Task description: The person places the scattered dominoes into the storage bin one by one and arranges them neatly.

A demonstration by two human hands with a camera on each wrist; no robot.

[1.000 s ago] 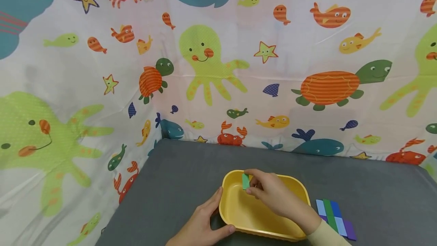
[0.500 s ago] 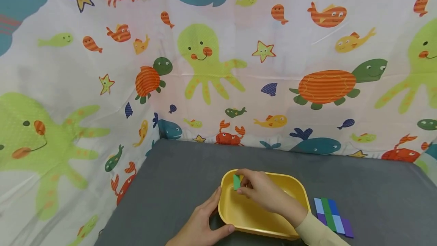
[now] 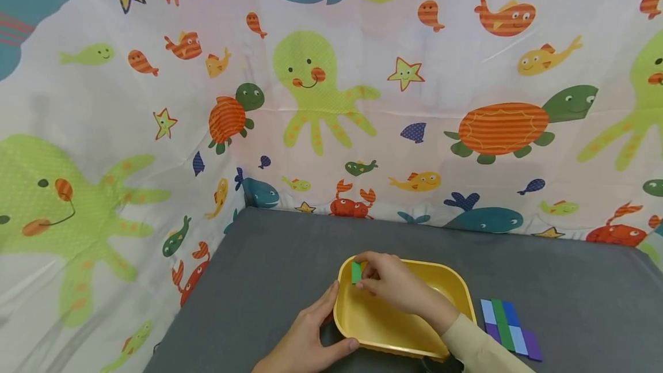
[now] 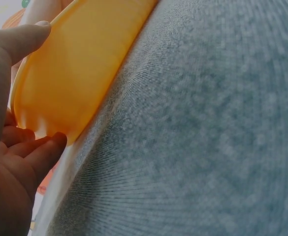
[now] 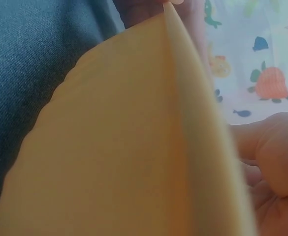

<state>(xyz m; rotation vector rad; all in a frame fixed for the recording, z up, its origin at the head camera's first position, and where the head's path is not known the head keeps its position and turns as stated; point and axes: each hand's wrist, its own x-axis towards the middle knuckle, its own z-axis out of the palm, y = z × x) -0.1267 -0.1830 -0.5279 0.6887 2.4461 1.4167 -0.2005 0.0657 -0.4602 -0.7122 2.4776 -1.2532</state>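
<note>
A yellow plastic tub [image 3: 385,330] stands on the dark grey table. My left hand [image 3: 309,331] holds its left end, thumb on the near rim and fingers along the end wall; the left wrist view shows the thumb [image 4: 28,42] and fingertips touching the yellow wall [image 4: 80,64]. Over the tub's far left corner, my right hand [image 3: 391,282] pinches a small green rectangular tile [image 3: 355,273] between thumb and fingers. From the right wrist, the tub's wall [image 5: 94,137] fills much of the view and hides part of that hand; the tile is not visible there.
Several flat tiles [image 3: 506,327] in light blue, green, blue and purple lie side by side right of the tub. Behind the grey table [image 3: 248,281] hangs a curtain [image 3: 331,131] printed with sea animals. A dark object [image 3: 440,365] shows partly below the tub's near edge.
The right hand has moved left with the green tile, closer to the tub's left wall. The left hand keeps its place on the tub. The head view has shifted slightly.
</note>
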